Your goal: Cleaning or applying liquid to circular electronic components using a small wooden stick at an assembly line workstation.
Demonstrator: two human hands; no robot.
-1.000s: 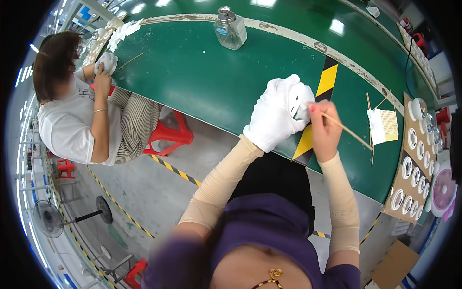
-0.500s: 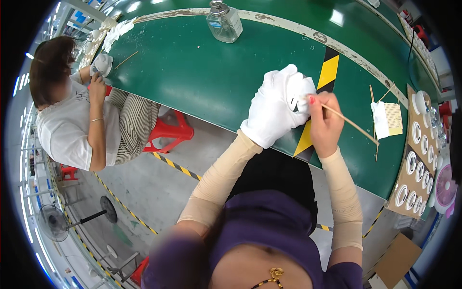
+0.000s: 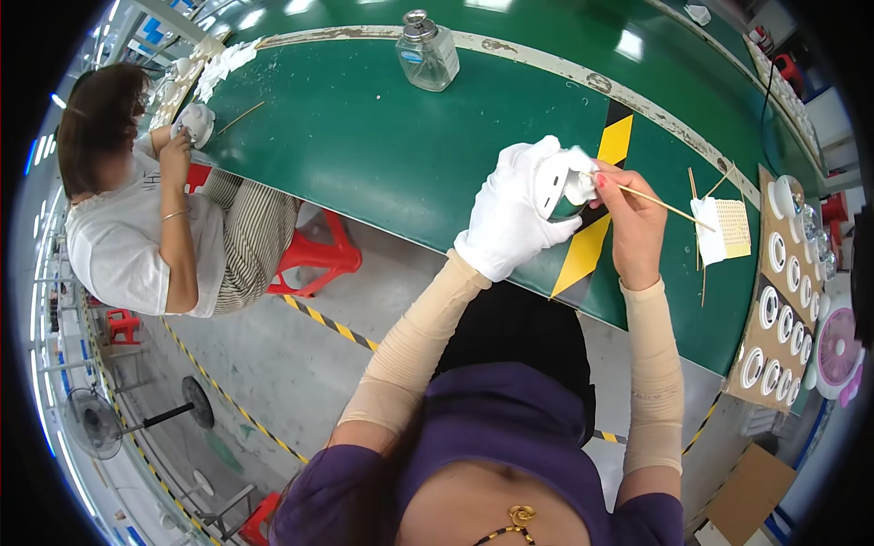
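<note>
My left hand [image 3: 501, 218], in a white glove, is closed round a white rounded piece [image 3: 552, 185] with small dark slots in its face, held above the table's near edge. My bare right hand [image 3: 637, 227] pinches a thin wooden stick [image 3: 672, 208]. The stick's inner end meets the white piece, close to the gloved fingers. White material shows at that end, but whether it is a wad on the stick or part of the piece I cannot tell. The glove hides much of the piece.
On the green table [image 3: 355, 136] stand a clear pump bottle [image 3: 428, 62] and, rightward, a yellow dotted pad [image 3: 734, 227] with white cloth [image 3: 707, 230] and several sticks. A cardboard board [image 3: 763, 344] carries several white rings at the right edge. Someone in white [image 3: 118, 237] works at left.
My left hand has turned the white piece, so more of its slotted face shows. My right hand has shifted slightly right and down, and the stick lies flatter. The view has shifted a little.
</note>
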